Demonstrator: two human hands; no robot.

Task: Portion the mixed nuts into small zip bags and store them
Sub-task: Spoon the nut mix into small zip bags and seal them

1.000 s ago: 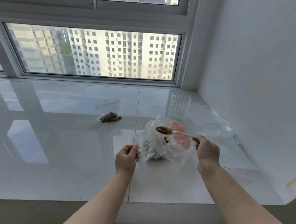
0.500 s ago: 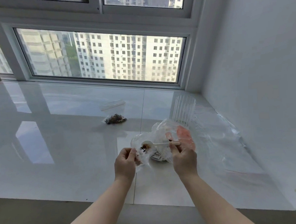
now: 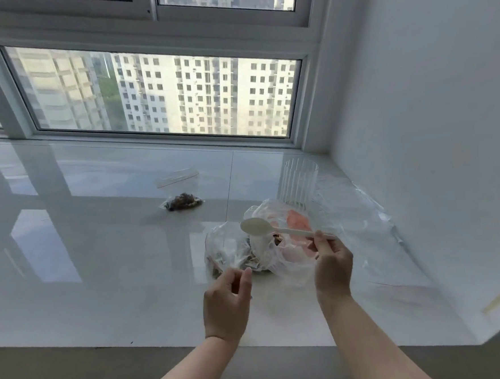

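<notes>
The right hand pinches the handle end of a white plastic spoon between thumb and curled fingers; the spoon's bowl points left and shows no nuts in it, held above the large crumpled clear bag. The left hand has thumb and forefinger brought close together at the near edge of a small clear zip bag, the other fingers curled; whether the tips actually grip the film cannot be told. That small bag stands just left of the large one, touching it, with a few dark nuts showing low inside. The large bag holds mixed nuts and has an orange-red patch on its far right side; any writing on it cannot be read. Farther left on the glossy white sill lies a filled zip bag of nuts, with an empty flat zip bag beyond it. A ribbed clear cup stands behind the large bag, and loose clear plastic sheeting lies at right beside the wall.
</notes>
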